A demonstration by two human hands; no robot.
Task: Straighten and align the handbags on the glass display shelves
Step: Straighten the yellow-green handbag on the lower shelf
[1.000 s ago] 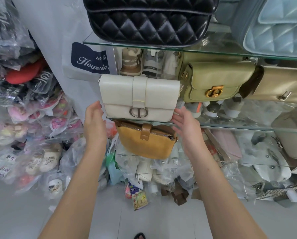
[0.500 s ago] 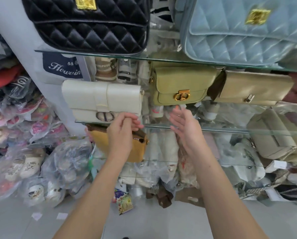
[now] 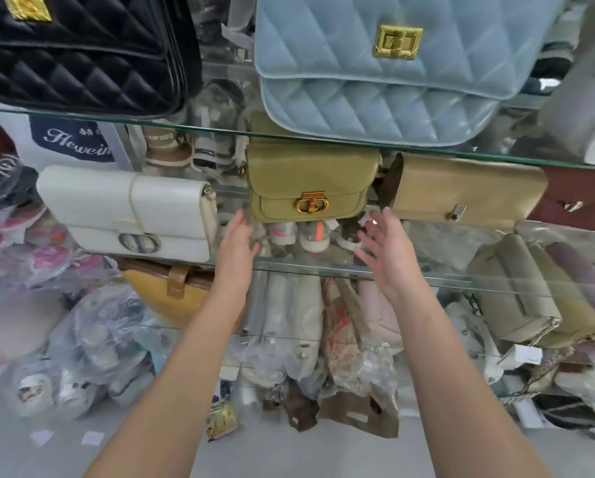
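Counting from the head camera, we find two quilted bags on the top glass shelf (image 3: pixel 323 138): a black quilted leather handbag (image 3: pixel 82 53) at ten o'clock and a pale blue quilted flap handbag (image 3: pixel 385 74) at one o'clock. On the middle glass shelf (image 3: pixel 323 270) we count four: a white smooth flap handbag with a round metal clasp (image 3: pixel 127 212) at nine o'clock, an olive green boxy handbag with a gold clasp (image 3: pixel 310 182) near centre, a tan flat flap handbag (image 3: pixel 465 191) at three o'clock, and a maroon bag (image 3: pixel 579 198) cut off by the right edge. Lower down sit a mustard yellow suede bag (image 3: pixel 172 298) and a grey-green fabric pouch (image 3: pixel 517 291).

Our left hand (image 3: pixel 235 239) and right hand (image 3: pixel 385 250) are both spread, fingers apart, holding nothing, just below the olive bag at either side and not touching it.

Behind the glass, bagged shoes and plastic-wrapped goods crowd a pale floor (image 3: pixel 289 457); most are blurred. A navy sign (image 3: pixel 72 143) at ten o'clock reads only partly.
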